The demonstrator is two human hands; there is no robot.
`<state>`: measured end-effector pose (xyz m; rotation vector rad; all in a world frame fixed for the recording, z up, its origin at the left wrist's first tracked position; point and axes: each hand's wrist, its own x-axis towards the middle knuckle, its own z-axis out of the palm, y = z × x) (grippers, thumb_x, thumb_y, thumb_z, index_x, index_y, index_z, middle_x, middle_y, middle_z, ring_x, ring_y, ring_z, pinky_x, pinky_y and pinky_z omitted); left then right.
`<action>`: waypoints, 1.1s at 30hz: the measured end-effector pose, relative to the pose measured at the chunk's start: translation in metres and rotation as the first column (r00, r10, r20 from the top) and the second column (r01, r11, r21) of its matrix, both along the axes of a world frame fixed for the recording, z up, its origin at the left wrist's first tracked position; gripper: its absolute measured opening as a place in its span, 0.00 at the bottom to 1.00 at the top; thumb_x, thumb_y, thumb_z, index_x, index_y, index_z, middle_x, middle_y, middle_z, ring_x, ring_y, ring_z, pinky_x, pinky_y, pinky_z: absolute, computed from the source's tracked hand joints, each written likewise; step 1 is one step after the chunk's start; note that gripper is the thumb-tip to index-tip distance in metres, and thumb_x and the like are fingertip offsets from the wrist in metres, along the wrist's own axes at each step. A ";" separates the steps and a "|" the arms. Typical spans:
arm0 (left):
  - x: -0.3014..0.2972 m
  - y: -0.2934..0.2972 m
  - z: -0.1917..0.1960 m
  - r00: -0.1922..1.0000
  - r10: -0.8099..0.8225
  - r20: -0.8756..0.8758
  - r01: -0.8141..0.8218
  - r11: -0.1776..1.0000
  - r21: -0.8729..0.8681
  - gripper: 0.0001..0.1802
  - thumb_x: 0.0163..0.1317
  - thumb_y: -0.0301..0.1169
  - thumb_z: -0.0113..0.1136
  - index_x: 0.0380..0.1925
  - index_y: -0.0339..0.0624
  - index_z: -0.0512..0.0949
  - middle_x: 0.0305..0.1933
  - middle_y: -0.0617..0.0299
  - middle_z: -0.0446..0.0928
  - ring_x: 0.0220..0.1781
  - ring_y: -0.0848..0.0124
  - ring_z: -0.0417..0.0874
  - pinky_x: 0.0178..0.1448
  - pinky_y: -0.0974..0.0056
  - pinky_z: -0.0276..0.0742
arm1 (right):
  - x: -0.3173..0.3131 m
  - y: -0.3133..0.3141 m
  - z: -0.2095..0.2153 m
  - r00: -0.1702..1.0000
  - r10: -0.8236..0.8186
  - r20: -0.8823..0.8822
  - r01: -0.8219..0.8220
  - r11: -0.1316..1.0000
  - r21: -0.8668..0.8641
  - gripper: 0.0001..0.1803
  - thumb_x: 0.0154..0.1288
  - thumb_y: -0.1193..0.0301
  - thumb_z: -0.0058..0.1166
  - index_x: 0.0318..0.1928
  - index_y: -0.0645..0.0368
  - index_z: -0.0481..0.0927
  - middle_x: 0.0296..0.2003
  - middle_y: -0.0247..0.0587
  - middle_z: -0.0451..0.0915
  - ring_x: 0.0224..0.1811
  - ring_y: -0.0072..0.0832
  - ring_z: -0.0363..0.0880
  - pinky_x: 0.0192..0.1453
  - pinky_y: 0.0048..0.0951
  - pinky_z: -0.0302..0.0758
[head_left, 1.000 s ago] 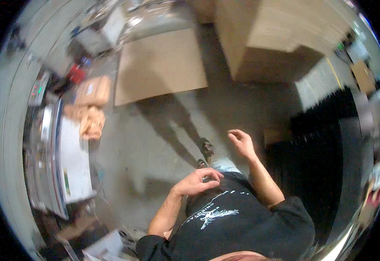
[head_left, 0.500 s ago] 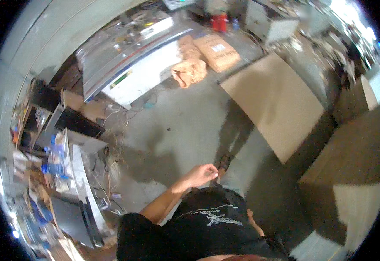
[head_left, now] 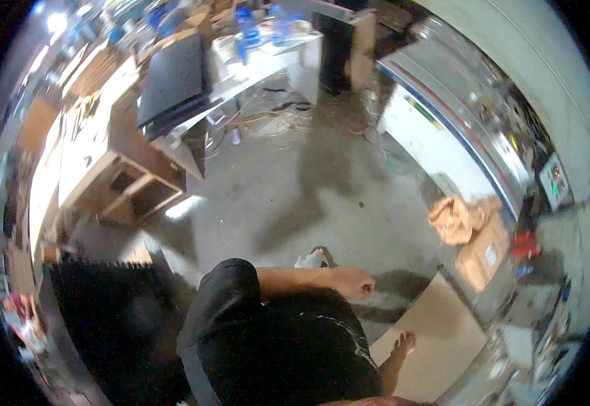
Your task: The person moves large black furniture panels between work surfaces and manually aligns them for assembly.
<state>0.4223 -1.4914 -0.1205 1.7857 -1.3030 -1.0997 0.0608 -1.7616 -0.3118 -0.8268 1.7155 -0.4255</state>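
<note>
My left hand hangs in front of my body, its fingers curled into a loose fist with no object visible in them. My right hand is lower and to the right, fingers apart and holding nothing. Beneath it in the picture lies a large flat tan board on the floor; I see no contact between them. Beyond the board are a crumpled brown paper sack and a fuller brown sack, beside a long white machine table. One foot shows below my left forearm.
A wooden workbench stands at the left, with a black panel leaning near a white table holding blue bottles. Cables trail across the floor. A large black object is at lower left. Another person appears at the far left.
My view has swung strongly left, so the machine table, sacks and board now sit further right. The workbench and black object have come into view. My right hand is now visible with spread fingers.
</note>
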 end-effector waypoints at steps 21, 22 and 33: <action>0.195 0.306 0.004 0.098 0.988 -0.120 -0.983 0.115 0.142 0.21 0.70 0.42 0.58 0.54 0.38 0.78 0.53 0.51 0.82 0.57 0.59 0.83 0.61 0.57 0.76 | 0.577 0.116 -0.087 0.191 0.981 0.034 -0.972 0.184 0.148 0.11 0.69 0.63 0.53 0.49 0.50 0.77 0.30 0.28 0.76 0.22 0.19 0.70 0.20 0.21 0.59; 0.213 0.324 0.001 0.057 0.992 -0.115 -0.987 0.074 0.146 0.21 0.70 0.41 0.59 0.54 0.37 0.78 0.53 0.52 0.83 0.56 0.61 0.84 0.60 0.58 0.77 | 0.615 0.132 -0.097 0.124 0.992 0.031 -0.991 0.122 0.063 0.10 0.69 0.62 0.53 0.46 0.50 0.77 0.29 0.27 0.75 0.24 0.19 0.70 0.23 0.22 0.60; 0.332 0.571 -0.016 -0.351 0.935 -0.053 -0.927 -0.338 0.162 0.24 0.68 0.42 0.61 0.59 0.39 0.76 0.55 0.49 0.82 0.59 0.59 0.81 0.61 0.58 0.75 | 0.999 0.537 0.064 -0.218 0.974 -0.063 -0.675 -0.197 -0.711 0.18 0.68 0.64 0.60 0.52 0.62 0.82 0.46 0.44 0.86 0.50 0.31 0.83 0.57 0.32 0.77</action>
